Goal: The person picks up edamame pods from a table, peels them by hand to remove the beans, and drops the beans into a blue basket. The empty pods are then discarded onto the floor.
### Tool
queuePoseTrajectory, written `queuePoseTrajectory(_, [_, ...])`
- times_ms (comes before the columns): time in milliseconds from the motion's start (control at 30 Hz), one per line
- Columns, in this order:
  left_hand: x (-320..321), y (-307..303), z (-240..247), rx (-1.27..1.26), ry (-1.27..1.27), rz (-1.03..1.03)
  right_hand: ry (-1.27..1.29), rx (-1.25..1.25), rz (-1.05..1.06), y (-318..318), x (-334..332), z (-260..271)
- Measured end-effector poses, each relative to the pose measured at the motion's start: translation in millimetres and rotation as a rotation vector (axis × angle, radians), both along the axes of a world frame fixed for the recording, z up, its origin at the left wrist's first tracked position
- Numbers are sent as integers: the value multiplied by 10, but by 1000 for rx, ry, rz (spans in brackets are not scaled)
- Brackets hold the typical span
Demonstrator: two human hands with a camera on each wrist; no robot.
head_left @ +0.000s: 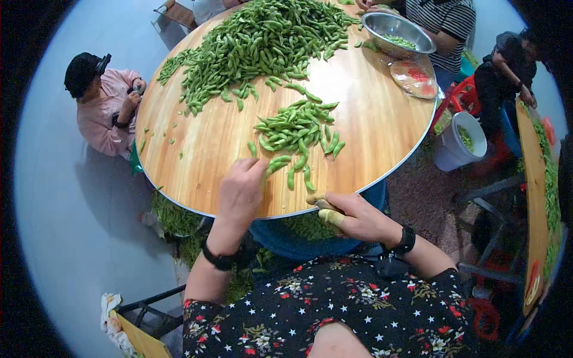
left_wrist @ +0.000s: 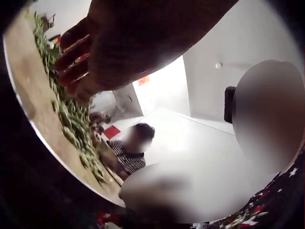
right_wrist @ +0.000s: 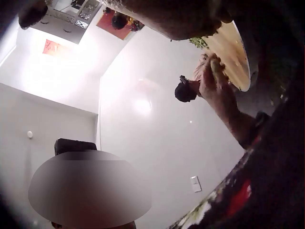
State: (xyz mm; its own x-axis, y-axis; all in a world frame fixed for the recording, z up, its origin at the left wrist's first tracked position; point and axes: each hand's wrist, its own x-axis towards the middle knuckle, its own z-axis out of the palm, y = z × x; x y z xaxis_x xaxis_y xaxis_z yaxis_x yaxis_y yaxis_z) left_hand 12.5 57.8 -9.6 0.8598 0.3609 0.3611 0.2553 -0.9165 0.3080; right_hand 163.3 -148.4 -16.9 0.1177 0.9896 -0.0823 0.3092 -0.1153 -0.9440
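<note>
A small heap of green edamame pods [head_left: 292, 125] lies near the front of the round wooden table [head_left: 203, 155]. My left hand [head_left: 242, 188] is at its near left side, with fingers bent round the ends of a pair of edamame pods [head_left: 278, 163]. At the table's front edge my right hand [head_left: 358, 218] pinches a small grey metal-looking tool [head_left: 322, 204] between thumb and forefinger; its exact kind cannot be told. Yellowish covers [head_left: 332, 216] sit on that thumb and forefinger. Loose pods [head_left: 308, 178] lie between the hands. In the left wrist view, my left fingers [left_wrist: 76, 62] overlap the pods.
A large mound of pods [head_left: 262, 48] covers the far side. A steel bowl [head_left: 397, 27] and a wrapped red-patterned packet [head_left: 413, 79] stand at right. Below the front edge is a blue tub [head_left: 274, 238]. A white bucket [head_left: 461, 143] stands on the floor; other people [head_left: 110, 107] sit around.
</note>
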Motion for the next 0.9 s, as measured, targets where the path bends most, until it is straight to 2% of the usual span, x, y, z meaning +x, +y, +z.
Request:
queuePoseTrajectory(67, [168, 16, -97, 4, 132, -2, 100, 15, 9, 28, -7, -99])
queuePoseTrajectory(233, [213, 3, -159, -12, 116, 52, 164, 4, 5, 69, -47, -116])
queuePoseTrajectory(300, [219, 2, -157, 287, 59, 22, 186, 10, 12, 105, -58, -100])
queuePoseTrajectory(433, [207, -19, -195, 334, 66, 80, 228, 25, 29, 128, -92, -156])
queuePoseTrajectory(533, [196, 49, -170, 270, 69, 72, 244, 12, 15, 126, -101, -156])
queuePoseTrajectory(600, [190, 37, -72, 260, -132, 15, 257, -10, -1, 126, -95, -135])
queuePoseTrajectory(633, [188, 10, -66, 260, -132, 9, 265, -13, -45, 126, -106, -105])
queuePoseTrajectory(700, [148, -113, -83, -547, -316, 85, 276, -20, -95, 139, -141, -54])
queuePoseTrajectory(733, [126, -206, -42, -551, -314, 81, 334, 19, -99, 162, -158, -31])
queuePoseTrajectory(800, [65, -399, 58, -1221, -352, 0, 390, 52, -105, 201, -184, 7])
queuePoseTrajectory(833, [36, -421, 2, -1318, -380, -69, 436, 59, -106, 224, -198, 22])
queuePoseTrajectory(900, [36, -528, -72, -1313, -472, -96, 483, 66, -107, 244, -216, 25])
